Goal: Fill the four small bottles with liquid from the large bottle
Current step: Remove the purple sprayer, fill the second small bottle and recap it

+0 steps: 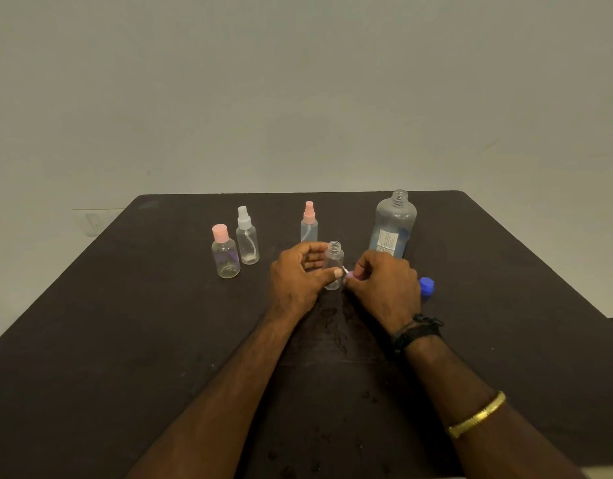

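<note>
While the large bottle (393,224) stands uncapped toward the far right of the dark surface (125,340), the person's left hand (298,278) has its grip curled round an open small bottle (333,262), upright in the middle. Just beside it, the right hand (384,288) has a narrow grip, pinching a pinkish cap (350,275) with a white tube. A blue cap (426,286) lies by that hand. Further back stand a pink-capped bottle (225,252), a white spray bottle (247,236) and a pink spray bottle (309,223).
</note>
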Motion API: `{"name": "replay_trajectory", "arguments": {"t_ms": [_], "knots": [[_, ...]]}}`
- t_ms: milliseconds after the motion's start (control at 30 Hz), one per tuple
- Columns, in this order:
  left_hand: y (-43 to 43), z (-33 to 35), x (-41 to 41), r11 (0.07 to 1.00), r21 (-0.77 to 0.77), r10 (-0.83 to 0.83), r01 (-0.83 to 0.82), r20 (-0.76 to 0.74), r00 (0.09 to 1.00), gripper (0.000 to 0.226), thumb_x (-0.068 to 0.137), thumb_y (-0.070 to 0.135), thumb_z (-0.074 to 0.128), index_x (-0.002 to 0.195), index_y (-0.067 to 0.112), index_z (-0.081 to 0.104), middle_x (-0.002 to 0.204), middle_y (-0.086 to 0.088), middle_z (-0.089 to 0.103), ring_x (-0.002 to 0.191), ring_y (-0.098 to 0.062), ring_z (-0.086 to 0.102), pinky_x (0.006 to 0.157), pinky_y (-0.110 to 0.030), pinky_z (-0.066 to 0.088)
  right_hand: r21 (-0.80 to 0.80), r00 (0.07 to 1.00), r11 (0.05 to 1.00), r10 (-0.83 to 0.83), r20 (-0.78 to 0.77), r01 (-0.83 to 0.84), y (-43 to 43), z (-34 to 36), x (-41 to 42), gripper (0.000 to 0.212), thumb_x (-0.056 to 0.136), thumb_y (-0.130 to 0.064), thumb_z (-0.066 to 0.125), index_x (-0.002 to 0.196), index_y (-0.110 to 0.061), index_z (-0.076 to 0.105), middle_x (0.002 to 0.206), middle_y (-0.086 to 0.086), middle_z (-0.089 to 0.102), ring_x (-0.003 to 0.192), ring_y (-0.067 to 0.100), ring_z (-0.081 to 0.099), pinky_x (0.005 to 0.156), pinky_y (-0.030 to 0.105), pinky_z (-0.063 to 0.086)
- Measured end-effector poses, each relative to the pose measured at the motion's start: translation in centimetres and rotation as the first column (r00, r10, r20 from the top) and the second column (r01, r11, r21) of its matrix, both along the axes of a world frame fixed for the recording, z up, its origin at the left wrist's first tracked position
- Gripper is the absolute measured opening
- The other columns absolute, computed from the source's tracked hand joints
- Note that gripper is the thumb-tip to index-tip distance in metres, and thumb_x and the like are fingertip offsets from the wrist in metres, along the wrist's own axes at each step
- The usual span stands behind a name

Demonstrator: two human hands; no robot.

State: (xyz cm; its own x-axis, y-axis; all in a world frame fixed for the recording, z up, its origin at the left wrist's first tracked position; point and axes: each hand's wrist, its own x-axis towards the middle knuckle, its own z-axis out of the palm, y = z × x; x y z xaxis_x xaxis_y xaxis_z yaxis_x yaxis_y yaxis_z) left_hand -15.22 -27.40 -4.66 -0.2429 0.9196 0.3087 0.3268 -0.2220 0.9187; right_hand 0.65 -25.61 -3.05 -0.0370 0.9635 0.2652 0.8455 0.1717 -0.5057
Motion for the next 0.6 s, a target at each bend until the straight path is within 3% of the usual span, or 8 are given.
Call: {"name": "replay_trajectory", "arguments": {"t_ms": [267,367,500,600], "knots": [[0.0,0.1,0.1,1.0,-0.001,0.0,0.0,-0.006,1.0,0.052,0.071,0.016,0.091,0.119,0.013,0.071,0.106,0.002,0.077,0.096,-0.007,0.074,0.087,-0.032,0.062,0.044,1.0,0.999,0.009,-0.029,-0.008,-0.1,-0.2,0.0,0.022,0.085,-0.039,0.078,0.081,-0.025,0.062,0.082,-0.007,0.067,0.084,0.015,0.064,0.083,0.041,0.058],[-0.1,0.2,0.1,1.0,0.0,0.001,-0.001,0.005,1.0,0.051,0.072,0.014,0.09,0.119,0.012,0.071,0.106,0.002,0.077,0.096,-0.007,0.074,0.087,-0.029,0.062,0.096,0.998,0.995,0.01,-0.059,-0.005,-0.1,0.4,0.5,0.021,0.083,-0.04,0.081,0.085,-0.027,0.065,0.085,-0.01,0.067,0.084,0.012,0.063,0.082,0.036,0.057],[-0.1,0.4,0.2,1.0,-0.006,0.006,-0.006,0.019,1.0,0.052,0.071,0.014,0.091,0.119,0.013,0.071,0.106,0.002,0.077,0.095,-0.007,0.074,0.088,-0.029,0.061,0.263,0.982,0.963,-0.016,-0.189,0.067,0.0,2.0,1.2,0.016,0.084,-0.037,0.081,0.089,-0.027,0.07,0.082,-0.013,0.064,0.078,0.009,0.063,0.074,0.03,0.055],[-0.1,0.5,0.3,1.0,0.003,0.005,-0.005,0.033,0.999,0.052,0.07,0.013,0.091,0.118,0.012,0.071,0.105,0.002,0.077,0.095,-0.007,0.074,0.088,-0.027,0.061,0.355,0.949,0.925,-0.017,-0.316,0.135,0.6,2.6,1.8,0.007,0.084,-0.028,0.077,0.085,-0.026,0.071,0.083,-0.009,0.068,0.075,0.012,0.064,0.072,0.036,0.057]]}}
